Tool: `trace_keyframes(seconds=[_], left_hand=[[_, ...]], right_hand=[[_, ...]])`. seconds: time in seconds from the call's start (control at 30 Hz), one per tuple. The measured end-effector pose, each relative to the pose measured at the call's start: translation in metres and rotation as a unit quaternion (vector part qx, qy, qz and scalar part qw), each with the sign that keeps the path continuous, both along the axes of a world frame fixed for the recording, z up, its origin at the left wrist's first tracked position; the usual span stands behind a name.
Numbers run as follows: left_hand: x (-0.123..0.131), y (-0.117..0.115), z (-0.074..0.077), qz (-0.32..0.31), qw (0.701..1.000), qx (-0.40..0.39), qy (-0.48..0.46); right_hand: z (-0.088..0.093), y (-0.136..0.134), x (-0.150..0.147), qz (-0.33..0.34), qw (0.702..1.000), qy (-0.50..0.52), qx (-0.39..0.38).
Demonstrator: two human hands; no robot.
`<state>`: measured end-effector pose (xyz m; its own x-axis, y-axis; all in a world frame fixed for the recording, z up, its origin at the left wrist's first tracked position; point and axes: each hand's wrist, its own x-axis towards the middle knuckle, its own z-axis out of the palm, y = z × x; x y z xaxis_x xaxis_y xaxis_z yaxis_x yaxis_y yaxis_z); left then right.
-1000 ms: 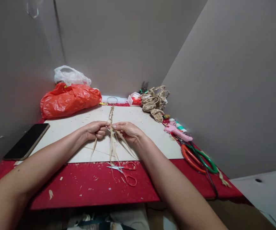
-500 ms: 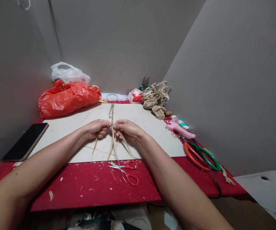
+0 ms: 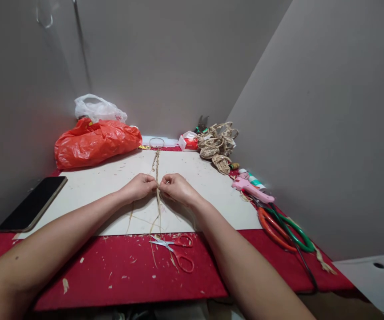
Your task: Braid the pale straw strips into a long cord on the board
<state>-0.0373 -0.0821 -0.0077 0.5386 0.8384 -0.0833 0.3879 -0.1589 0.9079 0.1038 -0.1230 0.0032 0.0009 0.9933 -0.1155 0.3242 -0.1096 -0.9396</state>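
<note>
My left hand (image 3: 140, 186) and my right hand (image 3: 176, 188) meet over a white board (image 3: 111, 178), both closed in a pinch on pale straw strands (image 3: 159, 202). A braided length of the straw (image 3: 156, 161) runs away from my fingers toward the back wall. Loose strand ends hang down toward me over the board's near edge. Small red-handled scissors (image 3: 178, 250) lie on the red tabletop just below my hands.
A black phone (image 3: 31, 203) lies at the left. An orange plastic bag (image 3: 94, 140) and a white bag (image 3: 99, 108) sit at the back left. Small woven straw sandals (image 3: 217, 144) are piled at the back right. A pink glue gun (image 3: 252, 188) and large orange and green scissors (image 3: 283, 224) lie on the right.
My hands have drawn closer together and tightened into fists round the strands. The loose strands have gathered from a spread fan into a narrower bunch.
</note>
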Motion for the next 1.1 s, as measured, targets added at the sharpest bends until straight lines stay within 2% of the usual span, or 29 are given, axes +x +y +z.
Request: trace_keyframes(seconds=[0.1, 0.27, 0.47, 0.57, 0.67, 0.73, 0.8, 0.97, 1.1], left_hand=[[-0.001, 0.001, -0.003, -0.013, 0.998, 0.066, 0.003], [-0.004, 0.001, -0.003, -0.029, 0.997, 0.072, 0.002], [-0.005, 0.001, -0.001, -0.053, 0.995, 0.088, 0.001], [-0.006, 0.002, 0.001, -0.057, 0.997, 0.046, -0.014], [-0.009, 0.002, 0.005, -0.036, 0.996, -0.079, -0.036], [-0.011, 0.002, 0.007, -0.034, 0.985, -0.161, -0.056], [-0.012, 0.002, 0.008, -0.041, 0.975, -0.206, -0.073], [-0.014, 0.004, 0.005, -0.049, 0.967, -0.224, -0.114], [-0.012, 0.003, 0.001, -0.035, 0.963, -0.236, -0.124]], right_hand=[[-0.003, 0.001, 0.002, 0.018, 0.998, 0.056, -0.039], [-0.004, 0.004, 0.013, 0.092, 0.969, 0.194, -0.124], [-0.006, 0.007, 0.014, 0.058, 0.954, 0.239, -0.174], [-0.006, 0.005, 0.01, 0.031, 0.944, 0.272, -0.187], [-0.005, 0.002, 0.005, -0.01, 0.938, 0.294, -0.183], [-0.004, 0.0, 0.001, -0.024, 0.943, 0.284, -0.173], [-0.004, -0.002, -0.002, -0.028, 0.956, 0.251, -0.148], [-0.008, -0.007, -0.01, -0.052, 0.989, 0.133, -0.025], [-0.015, -0.008, -0.015, -0.081, 0.993, -0.045, 0.075]])
